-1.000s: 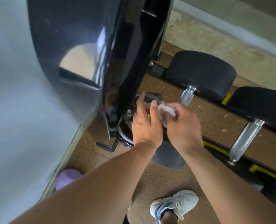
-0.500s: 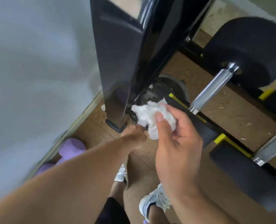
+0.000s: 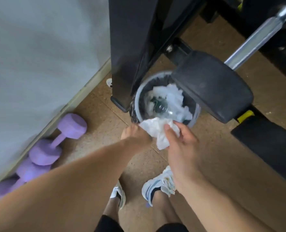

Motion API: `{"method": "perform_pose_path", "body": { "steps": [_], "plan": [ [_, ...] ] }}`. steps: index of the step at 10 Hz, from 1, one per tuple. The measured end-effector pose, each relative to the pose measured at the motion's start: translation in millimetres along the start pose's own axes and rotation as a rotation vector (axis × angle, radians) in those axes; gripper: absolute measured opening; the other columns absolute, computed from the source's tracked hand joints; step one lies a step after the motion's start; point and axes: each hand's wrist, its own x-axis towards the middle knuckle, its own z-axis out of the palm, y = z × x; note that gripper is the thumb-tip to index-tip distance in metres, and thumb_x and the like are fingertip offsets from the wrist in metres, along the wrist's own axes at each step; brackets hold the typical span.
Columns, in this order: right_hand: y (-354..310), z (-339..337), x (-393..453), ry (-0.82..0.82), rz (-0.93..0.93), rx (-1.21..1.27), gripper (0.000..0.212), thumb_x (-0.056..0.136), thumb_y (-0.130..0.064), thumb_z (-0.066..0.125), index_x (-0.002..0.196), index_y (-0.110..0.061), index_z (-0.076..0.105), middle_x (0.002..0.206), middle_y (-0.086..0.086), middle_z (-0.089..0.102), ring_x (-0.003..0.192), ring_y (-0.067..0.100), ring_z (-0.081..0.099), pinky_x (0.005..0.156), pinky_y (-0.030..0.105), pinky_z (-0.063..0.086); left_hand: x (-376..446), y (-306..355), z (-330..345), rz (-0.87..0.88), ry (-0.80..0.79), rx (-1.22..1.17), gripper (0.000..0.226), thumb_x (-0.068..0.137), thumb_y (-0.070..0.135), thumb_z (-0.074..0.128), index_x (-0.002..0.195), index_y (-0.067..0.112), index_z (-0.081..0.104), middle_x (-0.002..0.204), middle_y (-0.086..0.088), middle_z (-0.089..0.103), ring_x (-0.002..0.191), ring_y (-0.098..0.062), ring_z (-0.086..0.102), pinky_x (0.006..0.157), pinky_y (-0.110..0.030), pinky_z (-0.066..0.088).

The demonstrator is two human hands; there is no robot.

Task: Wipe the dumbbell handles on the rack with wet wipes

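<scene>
Now the white wipe (image 3: 157,129) is crumpled, pinched by the right hand (image 3: 180,141).

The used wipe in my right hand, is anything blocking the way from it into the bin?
Nothing visible blocks it. The wipe in the right hand sits at the near rim of the bin. The black dumbbell head overhangs only the bin's far right side; the near opening is clear, though crumpled wipes already fill much of it.
</scene>
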Motion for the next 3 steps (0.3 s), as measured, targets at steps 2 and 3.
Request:
{"method": "perform_pose_path", "body": {
  "steps": [2, 3],
  "plan": [
    [19.0, 28.8, 40.4, 0.025, 0.414, 0.172, 0.027, 0.093, -0.034, 0.068, 0.12, -0.037, 0.065, 0.127, -0.002, 0.063, 0.085, 0.016, 0.066, 0.085, 0.035, 0.058, -31.2, -50.6, 28.7, 0.024, -0.164, -0.108, 0.079, 0.092, 0.022, 0.056, 0.156, 0.04, 0.014, 0.109, -0.004, 0.066, 0.077, -0.016, 0.059, 0.067, -0.026, 0.054],
    [21.5, 28.2, 44.9, -0.171, 0.597, 0.091, 0.072, 0.092, -0.033, 0.071, 0.153, -0.031, 0.033, 0.147, 0.004, 0.046, 0.094, 0.02, 0.061, 0.09, 0.038, 0.057, -41.4, -57.6, 24.8, 0.09, -0.173, -0.181, 0.087, 0.095, 0.025, 0.057, 0.157, 0.043, 0.0, 0.095, -0.003, 0.066, 0.054, -0.009, 0.055, 0.042, -0.016, 0.04]
  ]
}}
